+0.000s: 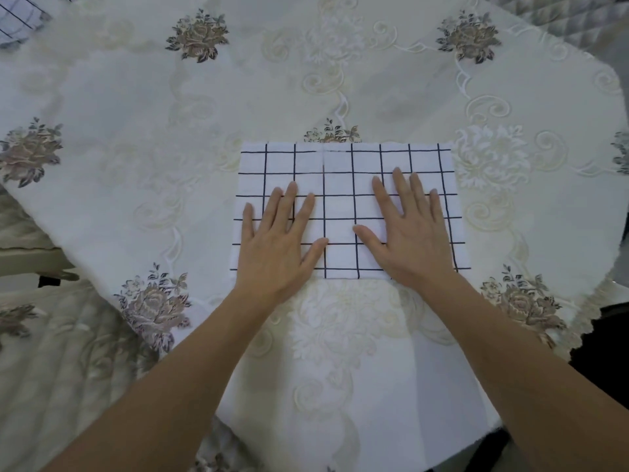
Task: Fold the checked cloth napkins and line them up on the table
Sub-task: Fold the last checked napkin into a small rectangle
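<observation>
A white napkin with a dark checked grid [340, 161] lies flat as a rectangle near the table's front middle. My left hand [279, 240] presses flat on its left half, fingers straight and spread. On its right half my right hand [412, 233] presses down the same way, palm down. Another checked napkin [17, 18] shows partly at the far left corner, cut off by the frame edge.
The table [204, 131] is covered by a cream embroidered tablecloth with brown flower motifs; its cloth hangs over the front edge toward me. A quilted grey surface [561, 15] lies beyond the far right corner. A chair or bench with matching fabric [51, 352] stands at the left.
</observation>
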`<action>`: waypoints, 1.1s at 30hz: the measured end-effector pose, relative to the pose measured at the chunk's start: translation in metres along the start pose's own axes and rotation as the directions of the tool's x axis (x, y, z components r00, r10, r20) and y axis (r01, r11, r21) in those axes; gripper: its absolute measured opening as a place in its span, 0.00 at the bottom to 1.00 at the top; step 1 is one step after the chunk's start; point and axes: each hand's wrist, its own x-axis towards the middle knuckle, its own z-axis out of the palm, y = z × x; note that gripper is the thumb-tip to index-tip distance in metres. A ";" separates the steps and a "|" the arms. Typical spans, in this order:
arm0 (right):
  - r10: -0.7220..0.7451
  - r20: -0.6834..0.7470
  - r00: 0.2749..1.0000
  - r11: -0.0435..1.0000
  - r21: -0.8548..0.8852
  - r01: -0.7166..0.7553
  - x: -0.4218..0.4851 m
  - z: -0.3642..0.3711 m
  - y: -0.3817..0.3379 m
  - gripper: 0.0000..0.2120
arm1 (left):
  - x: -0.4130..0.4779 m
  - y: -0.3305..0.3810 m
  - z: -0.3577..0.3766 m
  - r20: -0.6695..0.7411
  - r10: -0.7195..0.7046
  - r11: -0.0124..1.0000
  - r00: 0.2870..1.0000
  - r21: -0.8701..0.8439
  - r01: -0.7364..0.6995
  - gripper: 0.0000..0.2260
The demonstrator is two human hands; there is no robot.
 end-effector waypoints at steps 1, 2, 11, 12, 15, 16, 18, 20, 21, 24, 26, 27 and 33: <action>0.011 -0.001 1.000 1.000 -0.002 -0.011 -0.001 0.000 0.003 0.38 | 0.003 -0.001 0.001 0.000 0.014 1.000 1.000 0.003 -0.014 0.31; 0.021 -0.006 1.000 1.000 0.000 -0.021 -0.002 0.000 0.005 0.38 | 0.005 -0.002 0.002 0.002 0.029 1.000 1.000 0.003 -0.029 0.31; -0.019 -0.116 0.993 0.999 0.040 0.023 -0.009 -0.003 -0.021 0.36 | 0.008 0.014 -0.009 -0.015 0.018 0.999 1.000 -0.032 -0.018 0.31; -0.036 -0.121 0.992 0.998 0.042 0.042 -0.011 0.001 -0.029 0.35 | 0.010 0.020 -0.008 -0.028 0.015 1.000 0.999 -0.024 -0.016 0.31; -0.019 -0.074 0.997 1.000 0.021 0.021 -0.016 0.012 -0.036 0.34 | 0.005 0.028 0.001 -0.016 0.024 0.999 1.000 0.023 -0.023 0.30; -0.011 -0.062 0.998 1.000 0.002 0.011 -0.018 0.013 -0.031 0.34 | 0.000 0.022 0.003 -0.012 0.024 0.999 1.000 0.032 -0.023 0.30; -0.003 -0.057 0.998 1.000 -0.023 0.002 -0.021 0.012 -0.014 0.34 | -0.009 0.001 0.004 -0.005 0.021 0.999 1.000 0.041 -0.021 0.30; 0.021 -0.058 0.998 1.000 -0.013 -0.022 -0.025 0.008 0.004 0.34 | -0.018 -0.022 0.001 0.007 -0.002 0.999 1.000 0.033 0.001 0.30; 0.041 -0.056 0.998 0.999 -0.004 -0.041 -0.027 0.006 0.012 0.34 | -0.020 -0.031 -0.001 0.015 -0.016 0.999 1.000 0.028 0.016 0.30; 0.080 -0.045 0.996 0.997 0.000 -0.080 -0.030 0.003 0.023 0.35 | -0.025 -0.041 -0.005 0.036 -0.045 0.999 0.998 0.027 0.044 0.31; 0.092 -0.041 0.995 0.996 0.009 -0.092 -0.030 0.002 0.022 0.36 | -0.024 -0.035 -0.009 0.030 -0.066 0.997 0.997 0.045 0.064 0.32; 0.101 -0.050 0.994 0.995 0.031 -0.099 -0.029 0.001 0.019 0.36 | -0.022 -0.028 -0.011 0.016 -0.069 0.997 0.998 0.049 0.068 0.32; 0.057 -0.054 0.997 0.994 0.099 -0.051 -0.012 0.000 -0.003 0.37 | 0.020 0.027 -0.008 0.005 0.121 0.991 0.993 -0.053 -0.121 0.32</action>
